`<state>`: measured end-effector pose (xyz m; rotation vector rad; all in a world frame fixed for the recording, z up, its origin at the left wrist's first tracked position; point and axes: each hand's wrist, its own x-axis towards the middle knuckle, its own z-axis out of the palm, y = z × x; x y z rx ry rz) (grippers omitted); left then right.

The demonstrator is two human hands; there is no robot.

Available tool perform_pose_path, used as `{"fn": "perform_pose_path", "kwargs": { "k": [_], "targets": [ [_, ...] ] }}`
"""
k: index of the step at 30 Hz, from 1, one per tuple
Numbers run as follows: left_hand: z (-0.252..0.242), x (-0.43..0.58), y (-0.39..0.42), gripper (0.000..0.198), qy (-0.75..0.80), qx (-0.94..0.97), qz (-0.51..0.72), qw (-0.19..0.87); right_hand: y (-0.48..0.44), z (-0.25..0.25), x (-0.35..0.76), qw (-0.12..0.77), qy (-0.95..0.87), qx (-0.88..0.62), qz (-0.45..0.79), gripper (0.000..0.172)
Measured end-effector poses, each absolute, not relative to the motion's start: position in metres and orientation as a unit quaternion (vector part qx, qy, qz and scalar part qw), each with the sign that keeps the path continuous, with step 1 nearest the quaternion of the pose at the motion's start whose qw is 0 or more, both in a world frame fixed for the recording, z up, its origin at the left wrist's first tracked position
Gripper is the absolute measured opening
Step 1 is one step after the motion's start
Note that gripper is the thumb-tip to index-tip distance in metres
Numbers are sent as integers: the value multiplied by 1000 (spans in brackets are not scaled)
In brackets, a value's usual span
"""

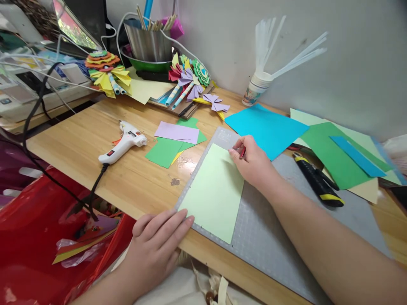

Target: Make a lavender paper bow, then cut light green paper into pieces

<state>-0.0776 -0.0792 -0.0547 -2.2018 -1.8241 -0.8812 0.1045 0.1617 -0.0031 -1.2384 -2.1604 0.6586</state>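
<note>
A pale green sheet of paper point(214, 192) lies on a grey cutting mat point(270, 228). My left hand point(162, 237) has its fingers stretched out, with the fingertips on the sheet's near left corner at the mat's edge. At the sheet's far right corner, my right hand point(252, 163) is closed around a slim red pen point(243, 152), most of which is hidden by the fingers. Left of the mat are green paper pieces point(163, 152) with a lilac strip point(176, 132) on top. A black and yellow utility knife point(318, 180) lies on the mat to the right of my right arm.
A white hot glue gun point(122, 142) rests on the wooden table point(95, 118), its cord hanging over the front edge. Blue paper point(265, 125) and stacked green sheets point(337, 156) lie behind the mat. Paper cups point(256, 87) hold glue sticks. Folded-paper flowers point(189, 80) stand at the back.
</note>
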Motion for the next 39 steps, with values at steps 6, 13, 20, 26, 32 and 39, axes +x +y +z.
{"fn": "perform_pose_path", "kwargs": {
  "k": [6, 13, 20, 26, 32, 39],
  "targets": [
    [-56, -75, -83, 51, -619, -731, -282, 55, 171, 8, 113, 189, -777, -495, 339, 25],
    [-35, -70, -86, 51, -660, -667, -345, -27, 154, 20, 150, 290, -749, -403, 438, 21],
    [-7, -46, -22, 74, -658, -456, -501, -328, 130, 29, 223, 446, -676, -396, 432, 30],
    [8, -6, 43, 73, -596, -454, -450, -487, 108, 26, 283, 493, -638, -443, 391, 30],
    [15, 30, 90, 20, -548, -516, -401, -522, 102, 10, 327, 475, -645, -520, 296, 26],
    [35, 23, 94, 14, -489, -654, -417, -400, 118, -9, 369, 273, -663, -671, 188, 13]
  ]
}}
